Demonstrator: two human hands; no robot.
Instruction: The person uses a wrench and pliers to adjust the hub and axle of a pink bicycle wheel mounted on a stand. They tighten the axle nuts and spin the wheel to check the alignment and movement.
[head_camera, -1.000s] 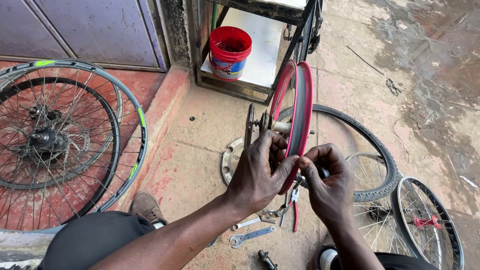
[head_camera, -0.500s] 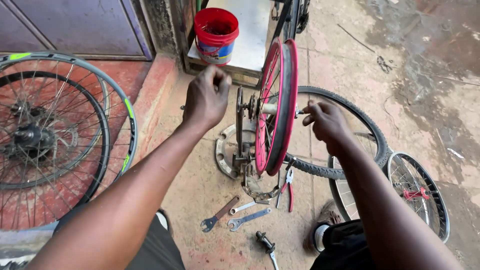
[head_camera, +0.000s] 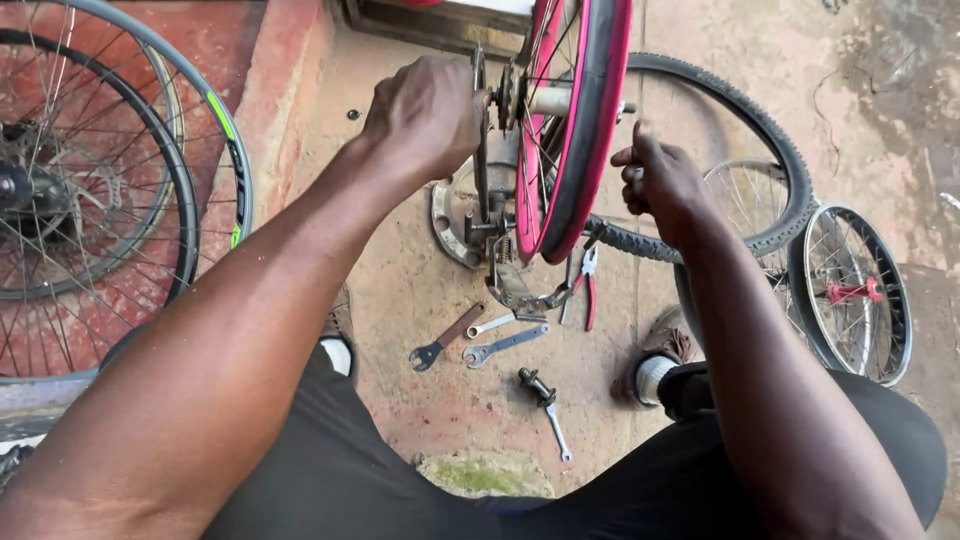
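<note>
- Your left hand sits at upper centre of the frame, fist closed on the left side of the pink-rimmed wheel; the fingers wrap something at the axle end, by the sprocket side, but what exactly they clamp is hidden behind the knuckles.
- Your right hand is right of centre, fingers curled tight at the other axle end (whether it pinches a nut or a small tool I cannot tell).
- With one hand on each side, the wheel stands upright and edge-on to you, which probably steadies the hub while both ends are worked.
- The wheel stands on a truing-stand-like frame that drops to the concrete floor below.
- Tools lie in the lower middle, within reach between your knees: a dark flat spanner, two silver spanners, red-handled pliers and a hub axle piece.
- Open room is narrow: spoked wheels lean at the left edge, a black tyre curves right behind your right hand, and a small wheel with a red hub sits at the right edge.
- The clearest floor is the strip between the left wheels and the stand.
</note>
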